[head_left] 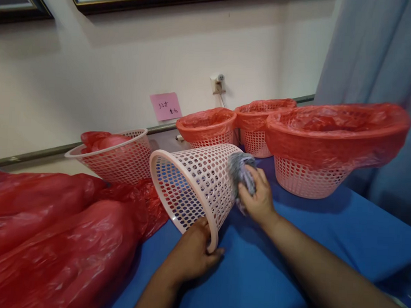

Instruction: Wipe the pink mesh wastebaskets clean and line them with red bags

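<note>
A pale pink perforated plastic basket point(193, 185) lies on its side on the blue table point(325, 243), its open mouth facing left toward me. My left hand point(191, 254) grips the basket's lower rim, thumb outside and fingers curled inside. My right hand point(256, 195) is closed on a grey cloth point(239, 170) and presses it against the basket's base end.
Heaped red plastic bags point(49, 237) cover the table's left side. Another pink basket point(117, 158) with a loose red bag stands behind. Three baskets lined with red bags point(333, 137) point(207, 126) point(262, 118) stand at the back and right. A pink note point(165, 106) hangs on the wall.
</note>
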`<state>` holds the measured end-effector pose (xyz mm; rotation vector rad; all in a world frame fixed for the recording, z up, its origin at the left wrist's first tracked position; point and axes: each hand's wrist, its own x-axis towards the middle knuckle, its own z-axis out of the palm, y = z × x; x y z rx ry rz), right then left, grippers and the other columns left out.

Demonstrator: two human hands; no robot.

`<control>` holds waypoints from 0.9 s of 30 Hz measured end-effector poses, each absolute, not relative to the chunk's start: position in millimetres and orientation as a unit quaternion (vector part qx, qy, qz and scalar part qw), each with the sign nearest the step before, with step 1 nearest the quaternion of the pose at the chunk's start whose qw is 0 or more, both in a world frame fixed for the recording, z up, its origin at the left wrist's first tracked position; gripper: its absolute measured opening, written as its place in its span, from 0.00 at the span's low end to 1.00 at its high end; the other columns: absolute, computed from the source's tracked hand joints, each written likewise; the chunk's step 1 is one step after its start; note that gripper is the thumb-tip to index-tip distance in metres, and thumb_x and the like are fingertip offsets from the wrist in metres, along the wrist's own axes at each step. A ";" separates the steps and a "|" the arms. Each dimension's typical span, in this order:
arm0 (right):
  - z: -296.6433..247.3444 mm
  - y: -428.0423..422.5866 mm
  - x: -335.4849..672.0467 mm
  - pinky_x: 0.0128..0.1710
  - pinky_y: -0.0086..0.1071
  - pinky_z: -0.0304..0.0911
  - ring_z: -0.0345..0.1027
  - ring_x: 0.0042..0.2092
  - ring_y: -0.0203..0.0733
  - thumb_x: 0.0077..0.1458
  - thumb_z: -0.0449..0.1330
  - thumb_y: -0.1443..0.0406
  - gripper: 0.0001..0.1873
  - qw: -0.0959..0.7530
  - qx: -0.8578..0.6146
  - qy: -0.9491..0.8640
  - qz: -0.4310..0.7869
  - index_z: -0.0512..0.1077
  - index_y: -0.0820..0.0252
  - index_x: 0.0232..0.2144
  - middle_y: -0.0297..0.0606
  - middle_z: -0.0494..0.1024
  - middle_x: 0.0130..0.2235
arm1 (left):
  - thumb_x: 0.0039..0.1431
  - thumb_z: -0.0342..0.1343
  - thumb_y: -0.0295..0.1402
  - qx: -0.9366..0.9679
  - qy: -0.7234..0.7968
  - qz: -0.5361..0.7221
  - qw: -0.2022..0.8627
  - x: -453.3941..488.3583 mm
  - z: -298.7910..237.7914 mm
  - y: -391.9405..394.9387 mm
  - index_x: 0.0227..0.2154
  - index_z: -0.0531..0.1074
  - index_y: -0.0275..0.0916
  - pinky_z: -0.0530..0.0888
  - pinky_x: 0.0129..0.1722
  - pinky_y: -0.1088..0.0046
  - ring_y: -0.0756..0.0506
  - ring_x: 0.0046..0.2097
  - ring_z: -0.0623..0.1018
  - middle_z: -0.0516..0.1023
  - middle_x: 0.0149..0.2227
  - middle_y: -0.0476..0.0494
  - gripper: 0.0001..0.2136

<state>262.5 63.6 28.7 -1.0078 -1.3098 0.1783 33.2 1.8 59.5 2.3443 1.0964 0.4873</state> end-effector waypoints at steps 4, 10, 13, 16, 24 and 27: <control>44.8 23.2 244.1 0.51 0.44 0.75 0.74 0.53 0.49 0.55 0.61 0.66 0.31 0.606 -0.252 -0.753 0.050 0.68 0.51 0.62 0.46 0.70 0.57 | 0.63 0.62 0.44 0.800 0.384 0.318 0.335 31.1 62.2 -3.9 0.65 0.69 0.43 0.64 0.70 0.46 0.31 0.65 0.72 0.76 0.62 0.36 0.29; 50.9 20.2 245.3 0.48 0.44 0.77 0.73 0.51 0.49 0.53 0.60 0.67 0.33 0.595 -0.208 -0.775 0.050 0.66 0.51 0.62 0.45 0.69 0.56 | 0.64 0.61 0.44 0.713 0.411 0.413 0.390 23.1 57.4 -10.4 0.59 0.73 0.37 0.76 0.60 0.55 0.33 0.58 0.79 0.79 0.57 0.34 0.25; 50.3 12.1 241.8 0.46 0.43 0.78 0.72 0.51 0.50 0.53 0.60 0.65 0.34 0.612 -0.218 -0.760 -0.023 0.66 0.54 0.63 0.48 0.66 0.58 | 0.61 0.63 0.37 0.751 0.406 0.354 0.382 24.6 61.9 -11.6 0.57 0.75 0.38 0.78 0.57 0.58 0.35 0.54 0.81 0.82 0.54 0.38 0.22; 47.8 1.2 233.2 0.41 0.41 0.78 0.73 0.48 0.48 0.55 0.59 0.63 0.29 0.594 -0.182 -0.778 -0.097 0.69 0.54 0.60 0.47 0.65 0.57 | 0.59 0.62 0.30 0.803 0.397 0.288 0.339 26.8 67.2 -8.2 0.53 0.80 0.41 0.75 0.63 0.58 0.35 0.57 0.79 0.83 0.55 0.41 0.18; 35.9 67.6 272.2 0.60 0.56 0.69 0.73 0.55 0.57 0.55 0.59 0.61 0.26 0.675 -0.500 -0.539 0.052 0.74 0.59 0.57 0.50 0.76 0.53 | 0.49 0.49 0.18 0.813 0.412 0.268 0.311 11.9 66.3 11.3 0.62 0.74 0.40 0.63 0.71 0.50 0.36 0.66 0.73 0.76 0.65 0.44 0.35; 33.3 97.0 293.7 0.58 0.59 0.70 0.75 0.50 0.57 0.54 0.59 0.57 0.28 0.685 -0.574 -0.420 0.157 0.75 0.62 0.55 0.49 0.80 0.48 | 0.45 0.49 0.17 0.818 0.419 0.265 0.293 8.9 61.6 15.2 0.62 0.75 0.42 0.61 0.72 0.49 0.35 0.68 0.71 0.75 0.65 0.45 0.38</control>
